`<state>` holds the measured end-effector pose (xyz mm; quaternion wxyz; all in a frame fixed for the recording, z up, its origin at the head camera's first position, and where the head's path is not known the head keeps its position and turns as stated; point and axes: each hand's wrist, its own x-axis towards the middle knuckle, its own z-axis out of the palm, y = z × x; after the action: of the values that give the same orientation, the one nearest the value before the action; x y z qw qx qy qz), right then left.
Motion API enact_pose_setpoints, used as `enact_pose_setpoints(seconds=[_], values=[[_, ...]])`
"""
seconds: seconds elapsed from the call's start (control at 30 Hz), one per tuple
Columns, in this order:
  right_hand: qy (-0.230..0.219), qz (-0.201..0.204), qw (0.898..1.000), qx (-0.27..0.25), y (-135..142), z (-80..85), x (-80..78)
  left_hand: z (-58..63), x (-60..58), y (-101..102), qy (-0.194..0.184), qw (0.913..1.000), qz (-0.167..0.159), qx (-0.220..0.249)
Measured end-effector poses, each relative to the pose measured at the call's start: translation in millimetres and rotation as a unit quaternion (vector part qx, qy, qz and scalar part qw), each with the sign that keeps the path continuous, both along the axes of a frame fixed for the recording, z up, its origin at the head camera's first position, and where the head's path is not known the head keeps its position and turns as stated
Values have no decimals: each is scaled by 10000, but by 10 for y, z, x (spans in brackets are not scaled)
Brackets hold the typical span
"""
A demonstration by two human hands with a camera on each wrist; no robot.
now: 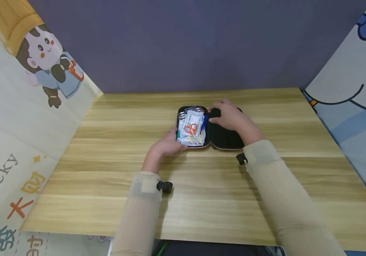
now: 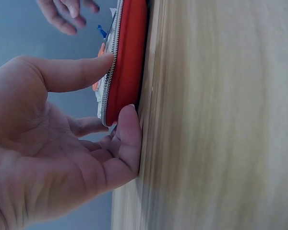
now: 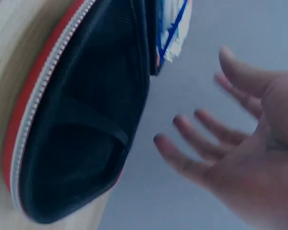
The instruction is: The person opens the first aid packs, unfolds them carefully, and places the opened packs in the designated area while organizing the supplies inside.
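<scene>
A red zippered case (image 2: 128,62) lies unfolded on the table, its black-lined half (image 3: 86,105) to the right. In the left half, small white packets (image 1: 194,119) lie with orange-handled scissors (image 1: 190,129) and a slim blue item (image 1: 204,122) on or beside them. My left hand (image 1: 167,143) holds the case's near left edge, thumb at the zip and fingers curled against the side. Over the black half hovers my right hand (image 1: 231,117), fingers spread and apart from the case in the right wrist view, with nothing in them.
The case stands toward the back of a wooden table (image 1: 106,160). A dark purple-grey panel (image 1: 186,46) rises behind it. Printed cartoon panels flank both sides. Each sleeve carries a small black wrist device (image 1: 165,186).
</scene>
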<state>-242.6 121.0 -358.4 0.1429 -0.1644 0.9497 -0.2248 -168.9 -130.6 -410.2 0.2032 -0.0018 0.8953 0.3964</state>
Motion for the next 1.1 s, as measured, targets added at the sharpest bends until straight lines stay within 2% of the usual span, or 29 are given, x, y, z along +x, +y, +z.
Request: enact_pose_setpoints(seconds=[0.13,0.2,0.43,0.73,0.97,1.1], values=[[141,715,9971,206,-141,-78,-22,27,1,14,24,10000,33,85],[192,869,9952,416,-206,-123,-17,31,3,13,27,10000,48,73],[351,737,9918,988,-242,-256,35,21,21,20,25,10000,22,-30],[610,707,9869,1314,-203,-228,64,6,16,17,12,10000,50,22],[932,995,9860,958,-139,-214,64,-3,4,-24,6,10000,35,34],[1124,971,9861,750,-56,-179,68,0,-8,-25,0,10000,-4,10]])
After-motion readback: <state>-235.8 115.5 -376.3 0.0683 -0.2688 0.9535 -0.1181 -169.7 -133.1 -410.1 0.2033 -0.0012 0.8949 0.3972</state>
